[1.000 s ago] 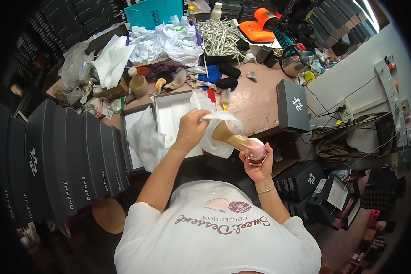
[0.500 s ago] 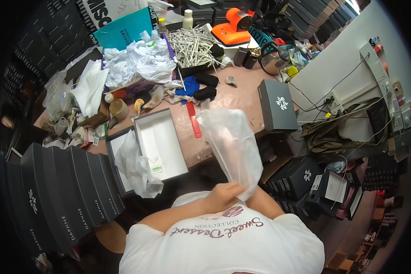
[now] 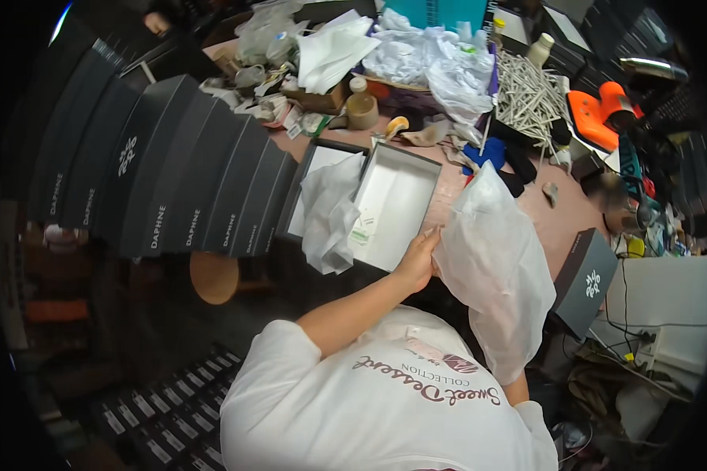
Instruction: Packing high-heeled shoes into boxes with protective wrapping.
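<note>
A white translucent bag (image 3: 499,267) hangs in front of me, in front of the pink table's near edge. My left hand (image 3: 419,261) is closed on the bag's left side, fingers pinching the thin material. My right forearm goes into the bag's lower end, and the right hand is hidden behind the cloudy material, so its fingers do not show. Left of the bag lies an open shoe box part (image 3: 397,192), dark grey outside and white inside, with a small green-and-white packet (image 3: 361,233) in it. Beside it, crumpled white tissue paper (image 3: 330,212) drapes over the other box part (image 3: 297,206).
Dark shoe boxes (image 3: 165,173) are stacked at left. Across the table stand a carton of crumpled white paper (image 3: 424,59), a heap of white sticks (image 3: 530,98), an orange device (image 3: 593,122) and a small bottle (image 3: 361,106). A closed dark box (image 3: 585,279) sits at right.
The view has swung, so the table items appear farther right. My left hand has moved from the bag's lower end up to its left side. The bag looks fuller and wider.
</note>
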